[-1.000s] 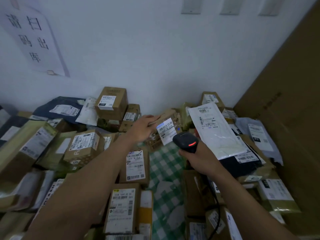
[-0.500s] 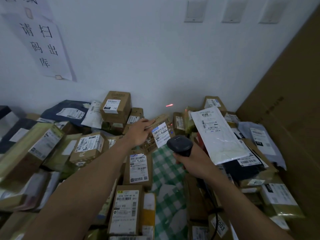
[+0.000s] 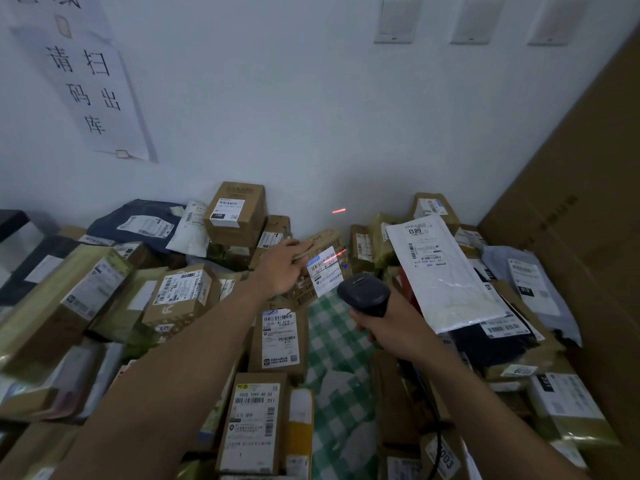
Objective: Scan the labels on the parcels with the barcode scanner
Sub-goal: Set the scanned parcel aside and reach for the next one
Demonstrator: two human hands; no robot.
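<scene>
- Left hand (image 3: pixel 281 268), fingers curled, tilts a brown cardboard parcel (image 3: pixel 320 268) by its top edge.
- Right hand (image 3: pixel 391 327) fingers grip the black handheld barcode scanner (image 3: pixel 363 294), its red line on the white label (image 3: pixel 327 268).

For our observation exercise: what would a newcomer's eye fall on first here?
A red scan line glows on the white label of the cardboard box that the left hand holds at centre. Just right, the right hand grips the black barcode scanner. A paper sign hangs upper left.
</scene>
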